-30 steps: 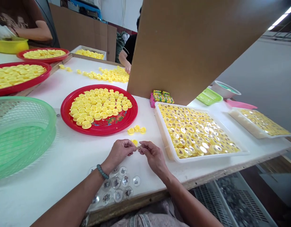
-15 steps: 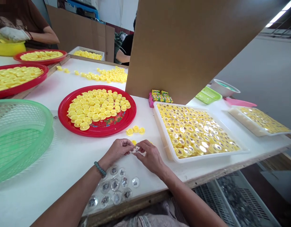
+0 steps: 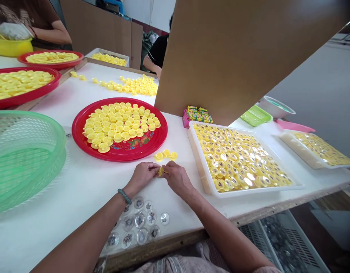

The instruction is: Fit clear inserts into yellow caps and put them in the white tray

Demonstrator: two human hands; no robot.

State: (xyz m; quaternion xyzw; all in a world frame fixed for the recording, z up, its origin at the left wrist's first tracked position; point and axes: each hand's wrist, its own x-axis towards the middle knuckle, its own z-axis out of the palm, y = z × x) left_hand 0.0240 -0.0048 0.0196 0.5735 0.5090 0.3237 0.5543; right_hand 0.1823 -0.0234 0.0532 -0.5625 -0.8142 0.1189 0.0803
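Between the fingertips of both hands, just above the white table (image 3: 78, 189), sits a small yellow cap (image 3: 160, 171), pinched from either side: the left hand (image 3: 142, 175) closes on it from the left and the right hand (image 3: 177, 177) from the right, so that only a sliver of yellow shows between them. A green bead bracelet (image 3: 124, 196) circles the left wrist. Just beyond the hands, three loose yellow caps (image 3: 165, 154) lie on the table, near the rim of a red plate (image 3: 120, 151) that carries a flat layer of many more yellow caps. Near the table's front edge, beside the left forearm, a cluster of clear round discs (image 3: 140, 223) with small dark pictures lies flat. To the right of the hands stands a white tray (image 3: 197, 159) packed with yellow caps that have shiny clear faces; a second such tray (image 3: 294, 146) sits farther right. Behind the first tray, small coloured boxes (image 3: 197, 113) rest at the foot of a large brown cardboard sheet (image 3: 234, 57). A green mesh basket (image 3: 27, 159) stands at the left. Farther back are more red plates of caps (image 3: 21, 85), a scatter of caps on the table (image 3: 132, 85), and other people's arms at work.
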